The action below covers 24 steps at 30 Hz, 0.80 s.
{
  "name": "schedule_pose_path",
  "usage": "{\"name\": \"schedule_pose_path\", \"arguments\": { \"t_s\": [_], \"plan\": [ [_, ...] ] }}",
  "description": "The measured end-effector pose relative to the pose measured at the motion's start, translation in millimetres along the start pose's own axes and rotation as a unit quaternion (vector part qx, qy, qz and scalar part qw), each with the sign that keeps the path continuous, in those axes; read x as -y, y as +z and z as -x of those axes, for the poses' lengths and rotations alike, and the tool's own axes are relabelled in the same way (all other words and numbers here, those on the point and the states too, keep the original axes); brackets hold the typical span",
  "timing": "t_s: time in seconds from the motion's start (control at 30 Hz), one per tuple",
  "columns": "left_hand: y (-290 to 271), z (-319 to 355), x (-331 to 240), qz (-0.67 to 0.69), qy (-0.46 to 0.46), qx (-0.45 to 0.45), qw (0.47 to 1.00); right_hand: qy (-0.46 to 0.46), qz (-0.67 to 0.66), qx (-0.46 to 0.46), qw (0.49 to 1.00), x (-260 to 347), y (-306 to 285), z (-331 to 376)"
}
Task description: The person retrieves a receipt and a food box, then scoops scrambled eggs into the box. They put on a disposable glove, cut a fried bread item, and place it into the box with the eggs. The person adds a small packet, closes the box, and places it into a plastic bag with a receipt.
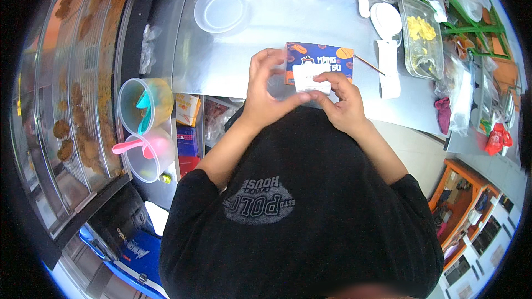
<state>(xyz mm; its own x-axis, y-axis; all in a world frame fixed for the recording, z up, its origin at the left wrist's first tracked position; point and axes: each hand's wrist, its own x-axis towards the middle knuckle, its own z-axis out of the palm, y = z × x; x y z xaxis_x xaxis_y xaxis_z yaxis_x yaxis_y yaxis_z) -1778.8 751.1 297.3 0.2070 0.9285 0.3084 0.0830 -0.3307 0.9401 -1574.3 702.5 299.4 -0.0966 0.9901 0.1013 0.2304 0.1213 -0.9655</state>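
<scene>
A white paper slip (303, 79) lies against the near side of a dark blue and orange printed box (327, 51) at the front edge of the metal counter. My right hand (344, 102) pinches the slip between thumb and bent fingers. To the left of the box is my left hand (263, 91), its fingers curved and spread apart from the thumb. Its thumb tip reaches the slip's lower edge, close to my right thumb. The left fingertips are slightly blurred beside the box's left edge.
A round translucent dish (220, 8) sits on the metal counter (260, 16). Rightward lie a thin brown stick (368, 65), a white-handled knife (363, 0) and a clear tray (410, 63) with yellow pieces. Plastic tubs (124, 105) and a pink scoop (157, 145) stand left.
</scene>
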Motion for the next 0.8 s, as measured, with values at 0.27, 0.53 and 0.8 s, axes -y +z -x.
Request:
{"name": "schedule_pose_path", "arguments": {
  "t_s": [0.27,0.53,0.8],
  "plan": [
    [-3.5,-6.9,14.1,0.274,-0.416,0.072,0.864,-0.018,0.123,0.067,0.99,12.8,-12.3,-2.2],
    [-5.2,-9.1,12.8,0.2,-0.36,0.17,0.896,-0.058,0.174,0.024,0.983,4.6,-8.7,-6.1],
    [-7.6,-10.3,11.0,0.045,-0.177,0.247,0.952,-0.059,0.224,0.037,0.972,-2.5,-11.2,-6.4]
  ]
}}
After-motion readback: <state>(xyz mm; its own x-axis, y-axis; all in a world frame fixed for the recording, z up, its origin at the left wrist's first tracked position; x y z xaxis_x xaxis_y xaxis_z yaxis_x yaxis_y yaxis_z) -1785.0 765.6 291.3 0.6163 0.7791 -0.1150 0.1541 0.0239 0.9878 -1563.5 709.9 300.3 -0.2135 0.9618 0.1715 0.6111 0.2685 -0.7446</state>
